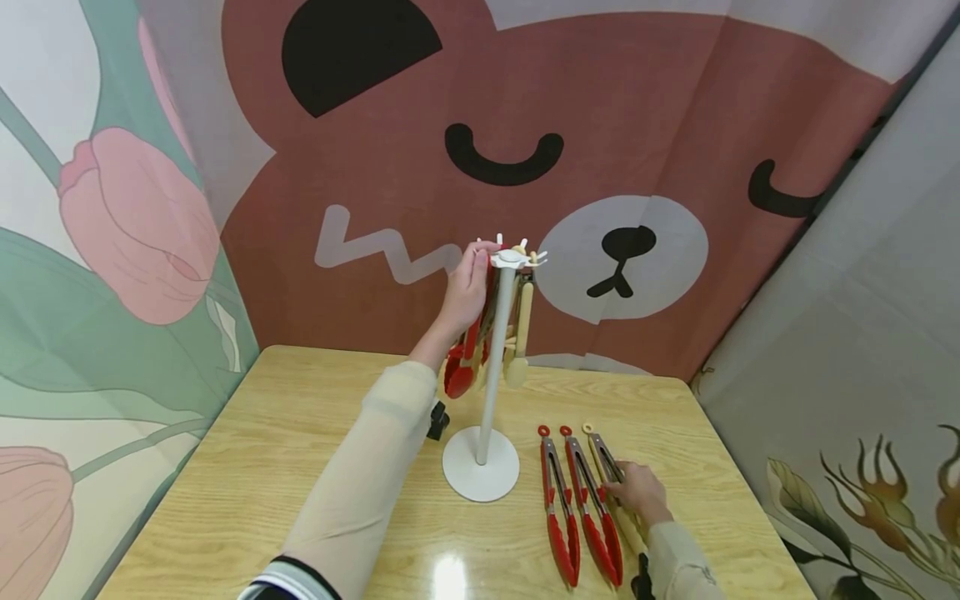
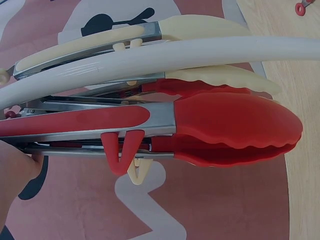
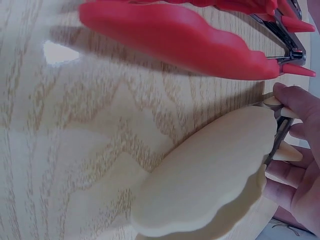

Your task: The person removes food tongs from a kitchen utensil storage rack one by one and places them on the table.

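A white stand (image 1: 491,375) with hooks around its top carries several red and cream tongs. My left hand (image 1: 470,279) is up at the hooks and pinches the top end of hanging red tongs (image 2: 235,117), whose scalloped red heads point down. Cream tongs (image 2: 200,27) hang on the far side of the pole. Low on the right, my right hand (image 1: 639,490) grips cream tongs (image 3: 205,170) by their metal arms, fingers and thumb around the middle. Their cream heads are close over the wood in the right wrist view.
Two red tongs (image 1: 558,517) lie side by side on the wooden table (image 1: 300,433), just left of my right hand. The stand's round white base (image 1: 461,475) is at mid-table. A cloth with a bear print (image 1: 360,317) hangs behind the table.
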Available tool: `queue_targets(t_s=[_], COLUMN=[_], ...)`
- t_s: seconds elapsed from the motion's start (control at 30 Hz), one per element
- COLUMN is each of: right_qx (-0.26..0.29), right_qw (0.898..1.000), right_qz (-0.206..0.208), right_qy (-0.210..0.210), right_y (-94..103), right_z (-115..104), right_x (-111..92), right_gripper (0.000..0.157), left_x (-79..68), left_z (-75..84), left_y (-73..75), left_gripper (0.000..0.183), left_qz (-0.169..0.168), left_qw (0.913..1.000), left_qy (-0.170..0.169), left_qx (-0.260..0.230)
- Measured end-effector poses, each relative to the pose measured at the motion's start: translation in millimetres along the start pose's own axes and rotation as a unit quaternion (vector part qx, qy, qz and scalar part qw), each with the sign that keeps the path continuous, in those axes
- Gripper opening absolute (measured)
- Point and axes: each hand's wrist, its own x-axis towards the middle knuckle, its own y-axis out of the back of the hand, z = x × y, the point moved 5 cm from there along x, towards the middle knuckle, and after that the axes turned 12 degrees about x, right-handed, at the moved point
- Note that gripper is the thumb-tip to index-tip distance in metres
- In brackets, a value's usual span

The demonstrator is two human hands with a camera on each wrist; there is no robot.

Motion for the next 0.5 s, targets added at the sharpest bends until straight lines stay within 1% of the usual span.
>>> queue_targets(t_s=[0.27, 0.5], right_qx=[-0.004, 0.002], right_qw=[1.000, 1.000], right_qz=[0.005, -0.001], right_qy=[0.003, -0.006], right_y=[0.6, 0.4], right_z=[-1.7, -0.6], right_x=[0.2, -0.6], right_gripper=[0.054, 0.055], left_x=[0.7, 0.0], left_z=[0.0, -0.5], left_y=[0.9, -0.4], left_gripper=[0.033, 0.030], left_qz=[0.003, 0.000], left_qw=[0.9999, 1.0000], left_qy=[-0.002, 0.001], left_qx=[-0.010, 0.001])
